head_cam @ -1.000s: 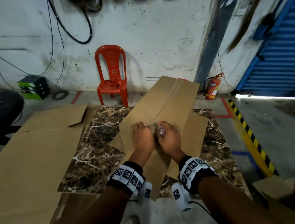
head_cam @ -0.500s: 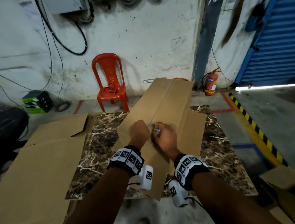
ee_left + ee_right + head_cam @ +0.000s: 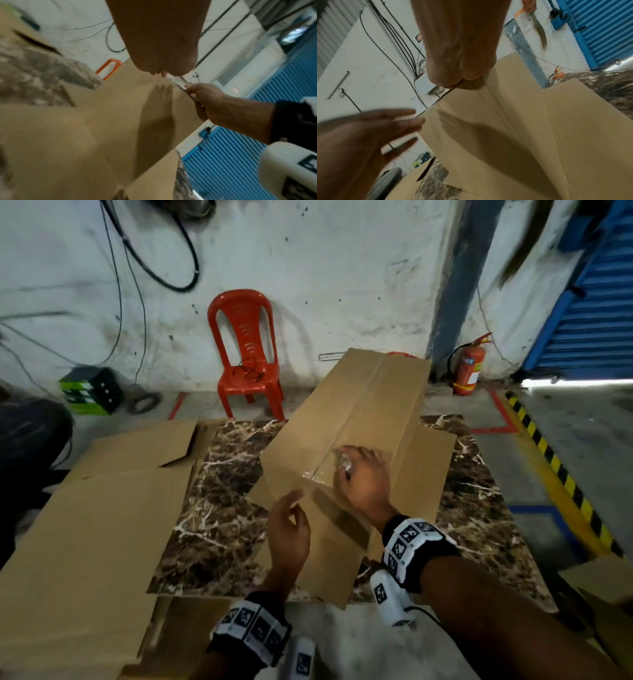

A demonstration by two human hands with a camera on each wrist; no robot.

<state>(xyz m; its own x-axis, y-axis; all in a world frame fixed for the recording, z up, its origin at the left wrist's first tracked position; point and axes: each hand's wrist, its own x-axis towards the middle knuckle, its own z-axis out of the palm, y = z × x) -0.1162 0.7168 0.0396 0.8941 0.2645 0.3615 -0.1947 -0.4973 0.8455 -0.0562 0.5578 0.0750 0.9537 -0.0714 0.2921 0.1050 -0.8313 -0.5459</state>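
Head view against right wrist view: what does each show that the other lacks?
Only the head view: the red chair and the marker bands on both wrists. Only the right wrist view: the right hand seen from underneath, its grip pinching the edge of the cardboard, a ring on the left hand, and a hanging broom. Both: the left hand open with fingers spread beside the cardboard, the marble table and the blue shutter.
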